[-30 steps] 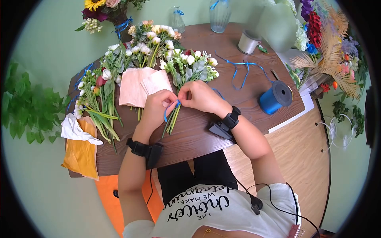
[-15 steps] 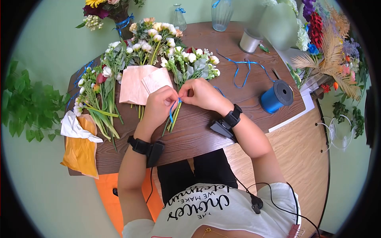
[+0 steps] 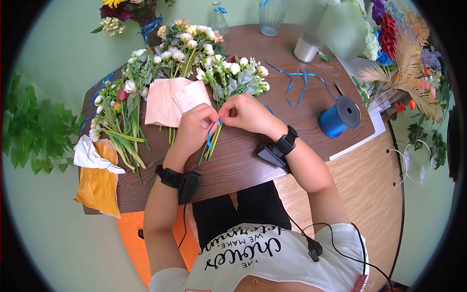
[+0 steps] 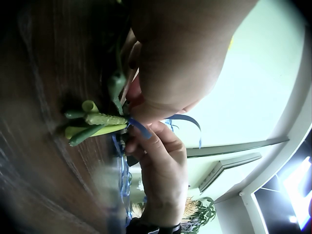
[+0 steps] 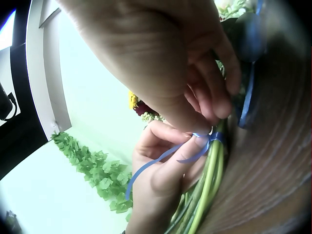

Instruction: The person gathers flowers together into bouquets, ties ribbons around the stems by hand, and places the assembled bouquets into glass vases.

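Note:
A bunch of white flowers [image 3: 234, 68] lies on the table, its green stems [image 3: 214, 141] toward the person. Blue ribbon [image 5: 216, 137] circles these stems in the right wrist view, with loose ends hanging out. The left hand [image 3: 194, 127] pinches the ribbon at the stems; in the right wrist view its thumb and fingers [image 5: 168, 161] meet beside the ribbon. The right hand [image 3: 247, 115] pinches ribbon at the same spot, fingertips close to the left ones. In the left wrist view cut stem ends [image 4: 92, 122] stick out beside both hands.
Pink wrapping paper [image 3: 165, 103] and more flower bunches lie left of the hands. A blue ribbon spool [image 3: 335, 118], a white spool [image 3: 305, 49] and loose ribbon [image 3: 304, 87] are on the right. Glass vases [image 3: 270, 19] stand behind; orange packaging [image 3: 98, 187] lies at the left edge.
The left hand has shifted very slightly since one second ago, and the hanging ribbon end beside it has moved a little right. Both hands stay at the stems.

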Demonstrator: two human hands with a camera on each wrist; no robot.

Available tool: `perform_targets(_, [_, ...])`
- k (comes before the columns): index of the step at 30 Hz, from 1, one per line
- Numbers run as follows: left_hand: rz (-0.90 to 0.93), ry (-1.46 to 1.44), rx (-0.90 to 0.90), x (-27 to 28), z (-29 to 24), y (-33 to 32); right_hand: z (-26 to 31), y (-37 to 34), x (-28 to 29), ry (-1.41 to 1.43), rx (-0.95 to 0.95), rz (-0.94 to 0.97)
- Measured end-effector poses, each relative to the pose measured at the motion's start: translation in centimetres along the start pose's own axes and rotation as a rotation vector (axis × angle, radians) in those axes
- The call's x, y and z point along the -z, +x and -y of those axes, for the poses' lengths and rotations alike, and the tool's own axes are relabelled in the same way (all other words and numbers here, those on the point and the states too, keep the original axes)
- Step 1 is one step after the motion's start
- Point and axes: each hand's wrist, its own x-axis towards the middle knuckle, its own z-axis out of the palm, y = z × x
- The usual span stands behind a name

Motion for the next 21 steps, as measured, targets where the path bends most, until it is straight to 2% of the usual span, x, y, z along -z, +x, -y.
perform_targets(8, [0.015,-0.032,-0.002,0.2,0.0,0.0,0.0,-0.1,-0.3,-0.001,-0.022,-0.012])
perform_targets(11, [0.084,-0.026,0.083,0.9,-0.1,0.0,0.3,-0.2,-0.3,-0.026,-0.041,0.001])
perform_targets(14, [0.111,0.048,0.026,1.6,-0.3,0.3,0.7,-0.4,-0.2,-0.053,-0.052,0.01])
perform_targets(21, [0.133,0.047,0.177,2.4,0.6,0.0,0.8,-0.5,-0.2,-0.162,-0.084,0.01])
